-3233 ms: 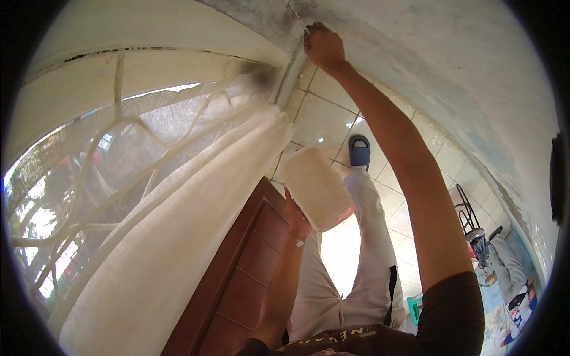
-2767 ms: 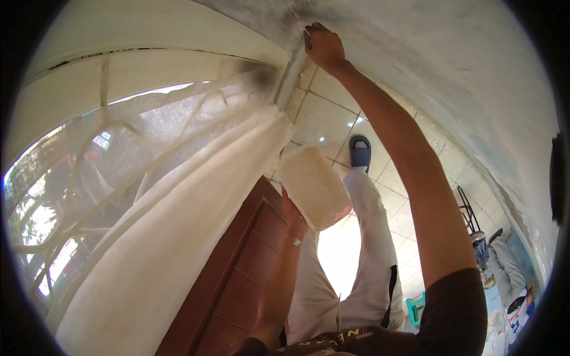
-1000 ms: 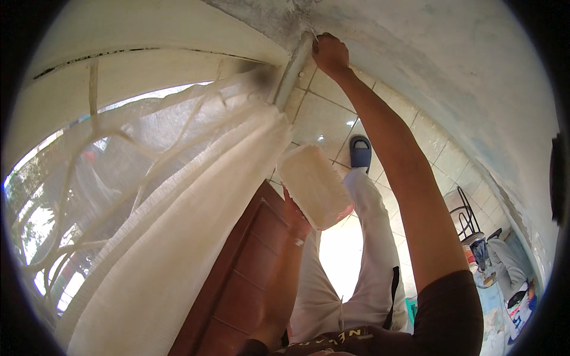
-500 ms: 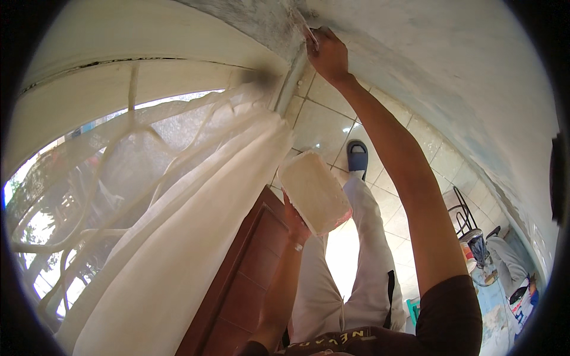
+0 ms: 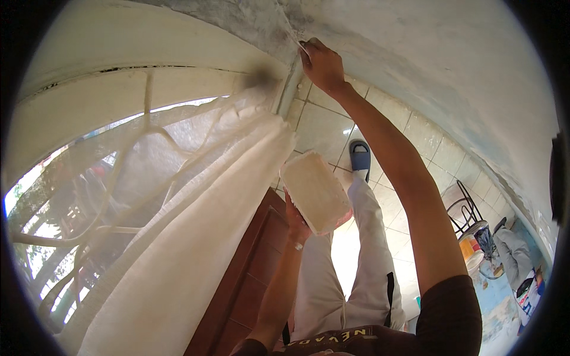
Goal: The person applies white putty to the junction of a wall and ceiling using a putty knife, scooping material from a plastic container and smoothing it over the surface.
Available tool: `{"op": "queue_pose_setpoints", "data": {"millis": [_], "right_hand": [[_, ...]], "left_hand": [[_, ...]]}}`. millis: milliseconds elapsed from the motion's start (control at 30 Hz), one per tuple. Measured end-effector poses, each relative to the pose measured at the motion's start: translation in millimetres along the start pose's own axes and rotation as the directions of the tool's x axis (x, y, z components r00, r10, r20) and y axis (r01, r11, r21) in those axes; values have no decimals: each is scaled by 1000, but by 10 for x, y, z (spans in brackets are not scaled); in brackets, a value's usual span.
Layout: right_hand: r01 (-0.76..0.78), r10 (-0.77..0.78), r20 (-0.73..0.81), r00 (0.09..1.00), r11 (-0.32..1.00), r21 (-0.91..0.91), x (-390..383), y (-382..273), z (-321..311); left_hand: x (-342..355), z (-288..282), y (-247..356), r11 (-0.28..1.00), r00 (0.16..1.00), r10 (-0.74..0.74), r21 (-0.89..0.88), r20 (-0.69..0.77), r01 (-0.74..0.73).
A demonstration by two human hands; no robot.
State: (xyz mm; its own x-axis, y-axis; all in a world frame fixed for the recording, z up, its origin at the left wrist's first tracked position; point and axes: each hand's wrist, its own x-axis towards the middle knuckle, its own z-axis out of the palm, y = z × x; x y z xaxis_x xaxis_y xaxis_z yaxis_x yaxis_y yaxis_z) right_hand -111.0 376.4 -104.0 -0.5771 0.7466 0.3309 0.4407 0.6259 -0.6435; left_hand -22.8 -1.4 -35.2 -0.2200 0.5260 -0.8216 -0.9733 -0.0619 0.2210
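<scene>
My right hand (image 5: 319, 64) is raised to the grey, patchy corner (image 5: 292, 24) where wall and overhead surface meet, closed on a thin, pale flat tool (image 5: 301, 47), like a scraper, held against that corner. My left hand (image 5: 294, 215) grips the side of a pale rectangular container (image 5: 314, 190) with reddish edges and a cream, paste-like surface, at waist height. Its fingers are partly hidden by the container. A sheer white curtain (image 5: 196, 237) hangs just left of the container, over a window with curved bars.
A brown panelled door (image 5: 237, 296) is below left. The white wall (image 5: 451, 65) rises at right. My slippered foot (image 5: 360, 157) is on the tiled floor (image 5: 323, 127). At lower right stand a black metal rack (image 5: 469, 207), jars, grey cloth (image 5: 510, 249) and a pale blue, stained surface (image 5: 504, 308).
My right hand has moved a little left and down in the picture with the flat tool, and the scene has shifted slightly downward. The left hand still holds the container.
</scene>
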Motion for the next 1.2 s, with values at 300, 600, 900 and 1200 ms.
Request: {"op": "queue_pose_setpoints", "data": {"millis": [300, 600, 900, 1200], "right_hand": [[-57, 52, -133, 990, 998, -34, 308, -272, 39], [-14, 13, -48, 999, 1000, -18, 129, -209, -221], [-53, 55, 14, 998, 988, -146, 453, 21, -177], [-163, 148, -141, 979, 981, -108, 375, -110, -274]], "left_hand": [[-74, 29, 143, 1000, 999, -24, 20, 26, 23], [-132, 69, 164, 999, 998, -53, 17, 41, 52], [-159, 47, 180, 998, 997, -64, 32, 48, 63], [-182, 90, 199, 997, 996, -73, 5, 49, 73]]}}
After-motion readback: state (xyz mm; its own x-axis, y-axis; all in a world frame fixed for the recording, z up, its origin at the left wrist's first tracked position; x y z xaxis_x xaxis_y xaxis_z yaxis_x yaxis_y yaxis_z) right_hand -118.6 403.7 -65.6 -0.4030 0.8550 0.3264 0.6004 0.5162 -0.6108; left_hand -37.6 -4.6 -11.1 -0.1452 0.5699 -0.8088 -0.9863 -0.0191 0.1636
